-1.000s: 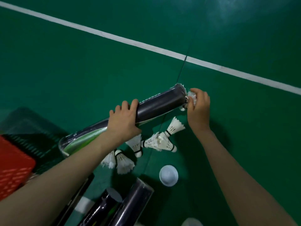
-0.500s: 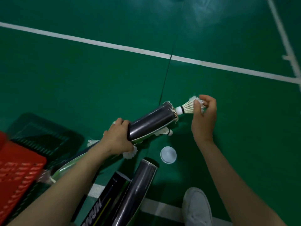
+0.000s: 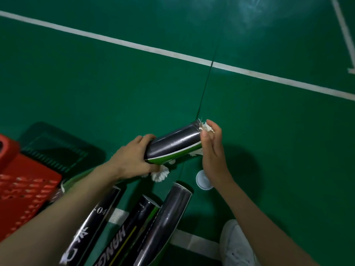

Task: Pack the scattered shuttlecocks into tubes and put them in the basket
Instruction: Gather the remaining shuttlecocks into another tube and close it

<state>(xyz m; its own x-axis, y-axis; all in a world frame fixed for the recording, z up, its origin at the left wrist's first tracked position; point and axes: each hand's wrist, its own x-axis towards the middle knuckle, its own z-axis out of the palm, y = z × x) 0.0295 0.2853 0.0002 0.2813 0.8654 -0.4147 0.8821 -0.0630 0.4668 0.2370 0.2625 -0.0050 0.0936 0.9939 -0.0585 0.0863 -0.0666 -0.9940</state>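
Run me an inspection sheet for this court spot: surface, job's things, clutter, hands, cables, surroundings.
Surface: green court floor, white lines.
Job's things: held tube; shuttlecock at its far mouth, feathers showing; loose shuttlecock on the floor beneath; three spare tubes lying nearer the person; white cap on the floor; red basket at left.
Clutter: dark green crate behind the red basket.
Hands: left hand grips the held tube; right hand pinches the shuttlecock's feathers.
Cables: nothing seen.
Surroundings: white shoe at lower right.

dim overhead light, glare on green floor [image 3: 249, 8], soft wide-angle edges
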